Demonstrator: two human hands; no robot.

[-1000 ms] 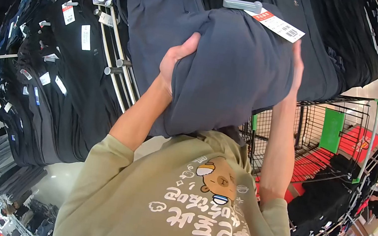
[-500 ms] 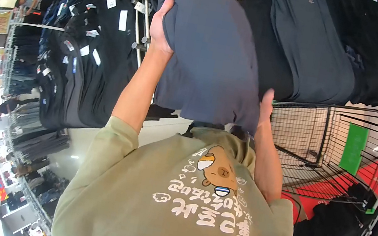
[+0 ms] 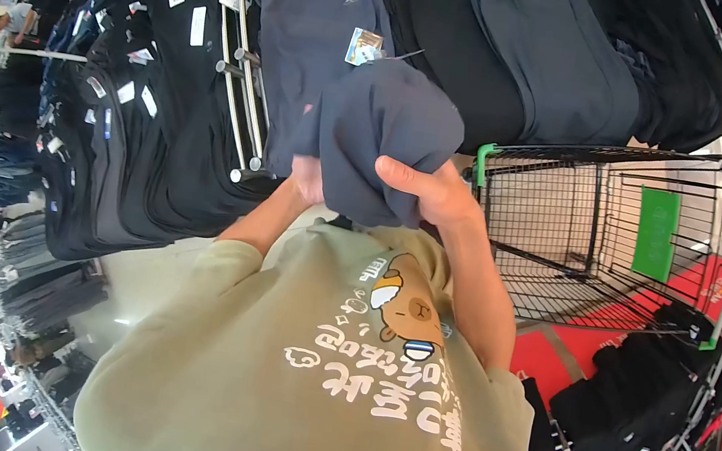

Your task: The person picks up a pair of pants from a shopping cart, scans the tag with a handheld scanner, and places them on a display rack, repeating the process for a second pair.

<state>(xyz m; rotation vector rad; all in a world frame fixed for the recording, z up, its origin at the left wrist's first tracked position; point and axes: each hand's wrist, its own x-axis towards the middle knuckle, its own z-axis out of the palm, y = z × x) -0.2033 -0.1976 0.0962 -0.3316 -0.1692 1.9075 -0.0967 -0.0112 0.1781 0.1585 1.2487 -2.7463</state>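
Observation:
A dark grey garment (image 3: 388,124) is gathered into a rounded bundle in front of my chest, and both my hands are closed on it. My left hand (image 3: 307,181) grips its lower left side, with the fingers mostly hidden by cloth. On the right, my right hand (image 3: 436,192) lays its thumb across the front of the cloth, the other fingers out of sight behind. A small printed tag (image 3: 364,47) shows just above the bundle. Directly behind hang dark grey trousers (image 3: 303,32) of a similar colour, with a small logo.
Black and grey trousers (image 3: 545,55) hang in a row ahead. More black trousers (image 3: 144,139) with white tags hang left, beside metal rack bars (image 3: 240,59). A shopping cart (image 3: 591,237) with green corners stands close on my right, over a red floor panel (image 3: 554,361).
The garment, spread wide before, is now bunched smaller and lower. My left hand came down from its top edge; my right hand moved inward onto its front. The view shifted, showing the trousers behind.

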